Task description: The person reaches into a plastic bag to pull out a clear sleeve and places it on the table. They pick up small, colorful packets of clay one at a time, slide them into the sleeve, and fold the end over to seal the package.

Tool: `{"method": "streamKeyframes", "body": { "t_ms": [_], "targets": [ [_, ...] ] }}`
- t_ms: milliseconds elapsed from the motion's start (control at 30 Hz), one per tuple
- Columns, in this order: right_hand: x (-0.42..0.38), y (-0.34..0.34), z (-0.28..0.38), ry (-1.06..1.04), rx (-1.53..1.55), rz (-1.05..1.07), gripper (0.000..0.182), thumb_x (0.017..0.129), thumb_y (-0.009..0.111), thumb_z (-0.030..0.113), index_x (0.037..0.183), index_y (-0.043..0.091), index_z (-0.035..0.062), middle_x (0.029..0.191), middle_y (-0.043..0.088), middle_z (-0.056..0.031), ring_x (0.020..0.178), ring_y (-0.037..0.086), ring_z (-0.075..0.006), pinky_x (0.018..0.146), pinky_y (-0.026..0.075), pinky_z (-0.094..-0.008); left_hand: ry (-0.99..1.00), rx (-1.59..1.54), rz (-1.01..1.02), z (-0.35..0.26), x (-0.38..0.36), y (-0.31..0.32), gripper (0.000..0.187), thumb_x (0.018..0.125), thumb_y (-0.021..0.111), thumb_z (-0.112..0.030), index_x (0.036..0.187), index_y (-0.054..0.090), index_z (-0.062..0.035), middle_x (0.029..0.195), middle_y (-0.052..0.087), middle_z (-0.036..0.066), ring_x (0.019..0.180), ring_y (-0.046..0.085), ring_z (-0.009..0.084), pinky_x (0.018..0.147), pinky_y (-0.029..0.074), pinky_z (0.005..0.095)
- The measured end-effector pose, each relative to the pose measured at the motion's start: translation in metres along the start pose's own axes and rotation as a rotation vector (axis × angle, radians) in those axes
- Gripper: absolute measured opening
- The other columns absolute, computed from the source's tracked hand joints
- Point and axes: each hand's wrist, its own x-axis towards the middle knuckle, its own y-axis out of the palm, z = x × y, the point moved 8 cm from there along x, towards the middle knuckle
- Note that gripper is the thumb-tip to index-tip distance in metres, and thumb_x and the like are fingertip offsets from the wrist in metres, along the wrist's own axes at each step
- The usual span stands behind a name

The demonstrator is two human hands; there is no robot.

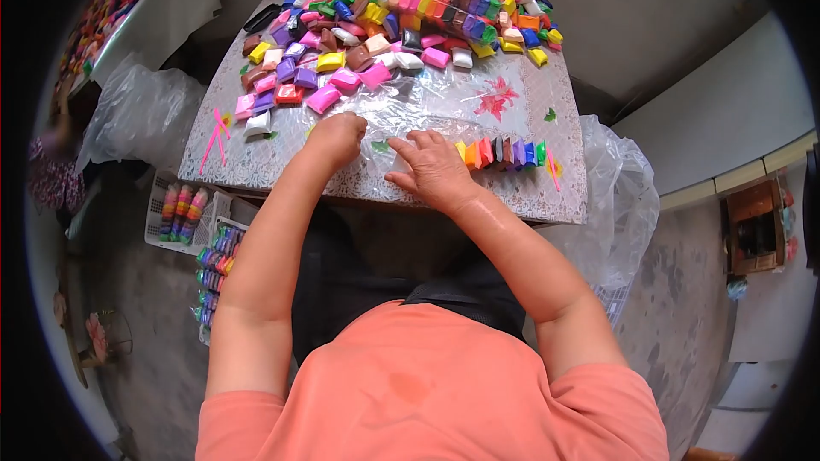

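Observation:
My left hand [338, 138] is closed, its fingertips pinched at the near left edge of a clear plastic bag [397, 107] lying flat on the table. To its right, my right hand [434, 169] rests palm down with fingers spread, over the near side of the plastic. Right beside that hand stands a tight row of small coloured packets [504, 154], running from yellow through orange, red, grey and purple to green. Whatever lies under my right palm is hidden.
A big heap of coloured packets [359, 43] covers the table's far side, with filled clear packs [440, 4] on top. Pink strips [215, 141] lie at the left edge. Baskets of filled packs [182, 213] stand lower left. Plastic bags [611, 196] hang at the right.

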Motion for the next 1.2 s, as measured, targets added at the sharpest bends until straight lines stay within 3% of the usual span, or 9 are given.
{"method": "streamKeyframes", "body": {
  "t_ms": [333, 567, 667, 833, 933, 1067, 1200],
  "targets": [
    [-0.002, -0.001, -0.006, -0.202, 0.062, -0.048, 0.047, 0.079, 0.072, 0.029, 0.119, 0.055, 0.0102, 0.108, 0.057, -0.0113, 0.1, 0.054, -0.0318, 0.085, 0.048, -0.0406, 0.027, 0.065, -0.022, 0.003, -0.001, 0.005, 0.013, 0.085, 0.054, -0.016, 0.088, 0.066, -0.0114, 0.086, 0.067, 0.015, 0.083, 0.066, 0.0356, 0.072, 0.051, 0.0462],
    [0.015, -0.048, 0.004, -0.118, 0.271, -0.146, 0.043, 0.08, 0.075, 0.027, 0.114, 0.059, 0.0064, 0.101, 0.059, -0.0146, 0.098, 0.057, -0.035, 0.082, 0.049, -0.0416, 0.052, 0.003, -0.035, -0.003, -0.005, -0.002, 0.012, 0.088, 0.056, -0.019, 0.085, 0.065, -0.012, 0.087, 0.065, 0.016, 0.083, 0.063, 0.037, 0.072, 0.05, 0.0473],
    [0.045, -0.061, -0.011, -0.075, 0.273, -0.164, 0.041, 0.082, 0.073, 0.031, 0.113, 0.06, 0.0081, 0.102, 0.06, -0.0149, 0.097, 0.059, -0.0352, 0.082, 0.049, -0.0416, 0.032, 0.066, -0.001, -0.01, -0.006, -0.003, 0.011, 0.081, 0.056, -0.012, 0.082, 0.066, -0.0126, 0.089, 0.067, 0.012, 0.084, 0.066, 0.0334, 0.071, 0.052, 0.0449],
    [0.08, -0.055, -0.028, -0.119, 0.051, -0.114, 0.043, 0.078, 0.075, 0.029, 0.114, 0.061, 0.0112, 0.105, 0.06, -0.0111, 0.101, 0.059, -0.0318, 0.085, 0.05, -0.0404, 0.087, 0.054, -0.057, -0.011, -0.008, -0.002, 0.009, 0.086, 0.06, -0.017, 0.085, 0.068, -0.0134, 0.089, 0.065, 0.009, 0.082, 0.065, 0.0329, 0.072, 0.051, 0.0443],
    [0.09, -0.042, -0.032, -0.186, 0.018, -0.073, 0.042, 0.078, 0.075, 0.029, 0.114, 0.061, 0.0118, 0.105, 0.059, -0.0107, 0.101, 0.059, -0.0314, 0.085, 0.05, -0.04, 0.089, 0.049, -0.086, -0.011, -0.011, -0.003, 0.009, 0.085, 0.061, -0.016, 0.087, 0.069, -0.0134, 0.089, 0.064, 0.009, 0.083, 0.065, 0.0325, 0.072, 0.052, 0.0437],
    [0.084, -0.017, -0.022, -0.223, 0.0, 0.13, 0.037, 0.079, 0.075, 0.027, 0.11, 0.06, 0.0138, 0.105, 0.059, -0.0099, 0.101, 0.059, -0.0306, 0.084, 0.051, -0.0399, 0.085, 0.026, -0.111, -0.014, -0.015, -0.005, 0.009, 0.085, 0.061, -0.015, 0.088, 0.069, -0.0125, 0.09, 0.064, 0.009, 0.082, 0.065, 0.0328, 0.071, 0.052, 0.0432],
    [0.085, -0.002, -0.018, -0.237, 0.027, 0.121, 0.04, 0.079, 0.074, 0.026, 0.114, 0.058, 0.0152, 0.104, 0.059, -0.0089, 0.102, 0.059, -0.0301, 0.084, 0.051, -0.0401, 0.144, 0.015, -0.157, -0.016, -0.017, -0.001, 0.015, 0.083, 0.062, -0.013, 0.098, 0.066, -0.0128, 0.095, 0.064, 0.009, 0.081, 0.065, 0.0333, 0.069, 0.052, 0.0437]
  ]
}}
